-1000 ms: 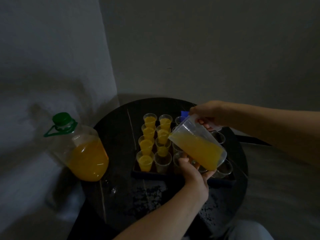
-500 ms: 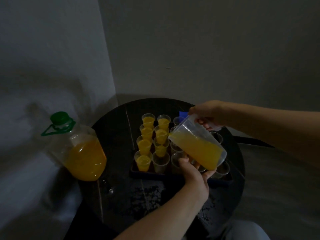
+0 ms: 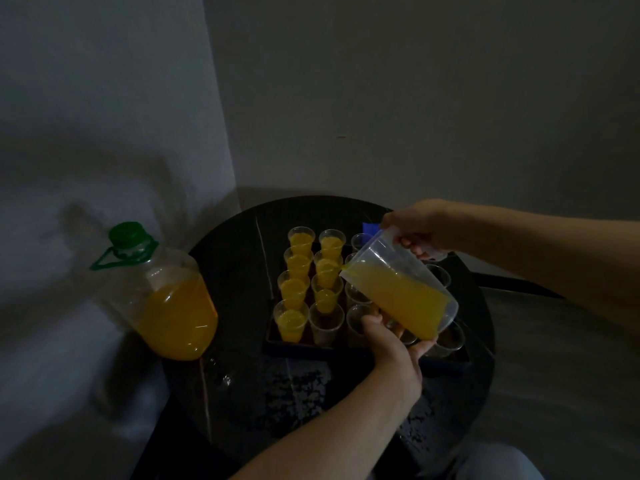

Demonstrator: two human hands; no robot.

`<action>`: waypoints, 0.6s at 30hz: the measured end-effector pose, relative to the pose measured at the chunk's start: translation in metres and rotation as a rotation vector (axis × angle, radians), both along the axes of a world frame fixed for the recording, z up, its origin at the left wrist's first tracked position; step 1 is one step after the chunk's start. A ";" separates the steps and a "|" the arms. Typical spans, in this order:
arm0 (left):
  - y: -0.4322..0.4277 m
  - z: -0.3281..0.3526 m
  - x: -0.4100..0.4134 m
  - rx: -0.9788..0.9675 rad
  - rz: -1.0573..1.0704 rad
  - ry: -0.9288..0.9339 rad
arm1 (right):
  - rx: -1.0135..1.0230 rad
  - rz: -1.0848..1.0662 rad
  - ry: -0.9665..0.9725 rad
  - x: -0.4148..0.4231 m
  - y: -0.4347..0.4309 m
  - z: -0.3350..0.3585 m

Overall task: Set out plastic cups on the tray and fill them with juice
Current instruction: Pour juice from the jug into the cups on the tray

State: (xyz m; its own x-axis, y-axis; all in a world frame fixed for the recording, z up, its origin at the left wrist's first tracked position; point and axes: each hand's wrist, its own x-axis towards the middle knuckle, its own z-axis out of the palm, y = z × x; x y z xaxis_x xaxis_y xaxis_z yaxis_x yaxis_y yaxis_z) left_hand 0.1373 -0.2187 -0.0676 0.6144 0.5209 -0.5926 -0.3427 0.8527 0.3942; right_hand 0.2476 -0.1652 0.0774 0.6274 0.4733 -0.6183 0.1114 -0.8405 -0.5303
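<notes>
Cups point(image 3: 297, 263) stand in rows on a dark tray point(image 3: 304, 347), on a round black bench point(image 3: 242, 393). Left column is full of juice. In the next column the far two are full, one part-full cup point(image 3: 325, 294) follows, and the nearest cup point(image 3: 326, 323) is empty.

A clear jug point(image 3: 398, 292), well filled, is tilted over them, spout just above the part-full cup. Right grip point(image 3: 420, 230) is closed round the jug's handle; left grip point(image 3: 388, 337) curls under its base.

Risks:
- Slightly more tilt likely brings a surge, overshooting the narrow cup mouth onto the tray.
- The jug's base hangs close over light empty cups and could topple them.

Hard to read:
- The jug and left grip hide most right-hand cups.
- In the dim light the stream is barely visible.
- A blue object point(image 3: 367, 227) behind the jug's rim can't be identified.

A large green-capped bottle point(image 3: 169, 306) stands at the bench's left edge.
</notes>
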 end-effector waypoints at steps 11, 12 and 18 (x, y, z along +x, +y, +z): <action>0.000 0.005 0.000 -0.029 0.017 -0.014 | 0.022 -0.010 -0.006 -0.001 -0.001 0.004; 0.001 0.005 0.000 -0.029 0.018 -0.015 | 0.014 -0.009 -0.006 0.000 0.000 0.003; 0.001 0.002 0.002 -0.017 0.016 -0.020 | 0.006 -0.036 0.002 0.002 0.003 0.002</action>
